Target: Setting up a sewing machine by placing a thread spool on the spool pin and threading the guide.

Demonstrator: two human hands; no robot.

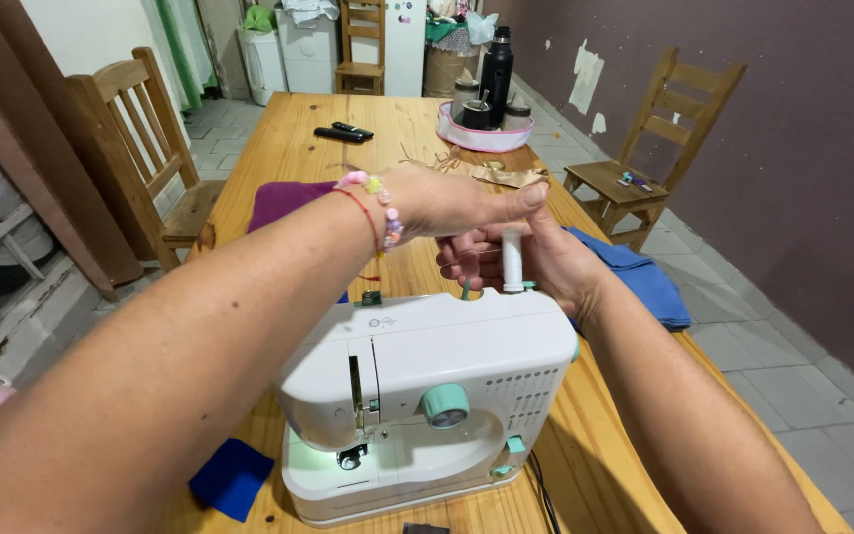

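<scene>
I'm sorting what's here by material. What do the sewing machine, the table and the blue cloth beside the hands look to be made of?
Sewing machine: apparently moulded plastic, smooth white shell with mint green knobs and a slight sheen. Table: wood, visible grain and plank seams, glossy and probably varnished. Blue cloth: woven fabric, matte, soft folds; which fibre cannot be told.

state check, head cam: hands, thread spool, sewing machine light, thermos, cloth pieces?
left hand: above the spool, fingers closed at its top
right hand: behind the spool, fingers curled beside it
white spool: upright on top of the machine
sewing machine: needle light on
black thermos: upright, capped
blue cloth: folded, flat
purple cloth: lying flat
</scene>
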